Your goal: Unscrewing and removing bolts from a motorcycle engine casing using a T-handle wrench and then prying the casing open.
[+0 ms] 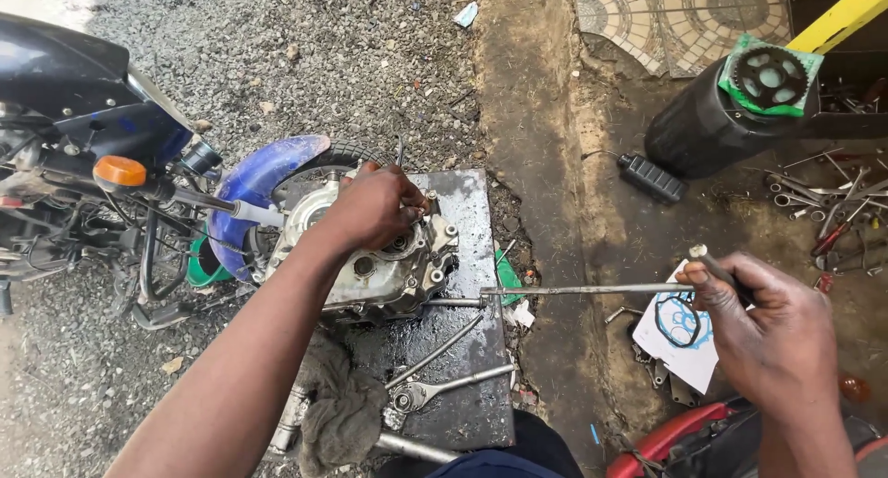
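Observation:
A grey metal engine case (393, 265) lies on a dark oily metal plate (467, 210) on the ground. My left hand (370, 205) presses down on the top of the case, fingers curled over its edge. My right hand (763, 325) grips the handle end of a long metal bar tool (583, 290), held level, with its far end meeting the right side of the case. Beside my right hand lies a white sheet with a blue gasket (683, 325).
A motorcycle (83, 136) with a blue front mudguard (254, 187) stands at left on gravel. Wrenches (444, 386) and a dirty rag (338, 413) lie on the plate. A black cylinder with a sprocket (768, 76) on top, and scattered tools (832, 205), sit at right.

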